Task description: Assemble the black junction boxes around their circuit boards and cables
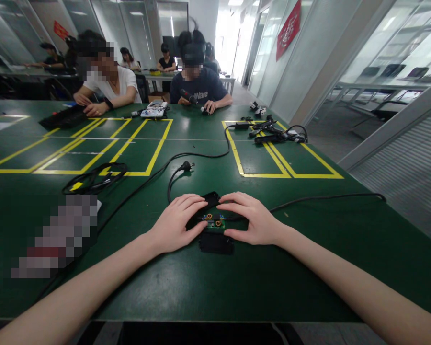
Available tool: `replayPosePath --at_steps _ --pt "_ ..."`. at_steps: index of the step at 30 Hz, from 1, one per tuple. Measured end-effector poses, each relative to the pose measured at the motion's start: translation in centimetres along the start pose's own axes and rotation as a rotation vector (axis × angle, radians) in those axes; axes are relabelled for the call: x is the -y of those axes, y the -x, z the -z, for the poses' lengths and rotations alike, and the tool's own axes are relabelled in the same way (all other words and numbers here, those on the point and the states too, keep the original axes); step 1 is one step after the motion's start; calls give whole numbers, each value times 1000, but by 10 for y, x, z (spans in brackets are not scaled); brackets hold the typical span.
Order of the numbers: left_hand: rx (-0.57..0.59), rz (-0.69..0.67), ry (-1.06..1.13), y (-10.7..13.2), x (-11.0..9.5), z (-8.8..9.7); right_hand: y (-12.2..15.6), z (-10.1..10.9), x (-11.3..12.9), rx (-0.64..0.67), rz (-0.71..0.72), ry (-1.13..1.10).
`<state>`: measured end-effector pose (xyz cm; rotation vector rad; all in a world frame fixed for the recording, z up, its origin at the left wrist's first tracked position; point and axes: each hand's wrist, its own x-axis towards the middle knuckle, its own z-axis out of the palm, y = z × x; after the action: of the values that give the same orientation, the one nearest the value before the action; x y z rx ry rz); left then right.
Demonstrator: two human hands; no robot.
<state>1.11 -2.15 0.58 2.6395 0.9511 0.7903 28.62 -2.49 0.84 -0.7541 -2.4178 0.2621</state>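
Note:
A small green circuit board (pixel 221 224) with copper-wound coils lies between my hands, with black cables running into both ends. My left hand (pixel 181 220) curves around its left end, the thumb on the board and the fingertips by a black plastic casing half (pixel 212 198) behind it. At the right end, my right hand (pixel 253 219) has fingers and thumb apart; its fingertips are near the casing and its thumb by the board's lower edge. Another black casing half (pixel 216 243) lies just in front. The left cable curves back to a black plug (pixel 187 166).
A coiled black cable (pixel 93 179) and a blurred-out flat item (pixel 61 235) lie left on the green table (pixel 215 292). Black adapters and cables (pixel 273 132) are heaped back right. A long cable (pixel 179 155) crosses the table. Two people work at its far side.

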Motion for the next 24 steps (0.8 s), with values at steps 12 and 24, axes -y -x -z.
replayPosePath --at_steps 12,24 --pt "10 50 -93 1 5 -4 -1 -10 5 -27 32 -24" --pt "-14 47 -69 -1 12 -11 -5 -13 3 -95 -22 31"
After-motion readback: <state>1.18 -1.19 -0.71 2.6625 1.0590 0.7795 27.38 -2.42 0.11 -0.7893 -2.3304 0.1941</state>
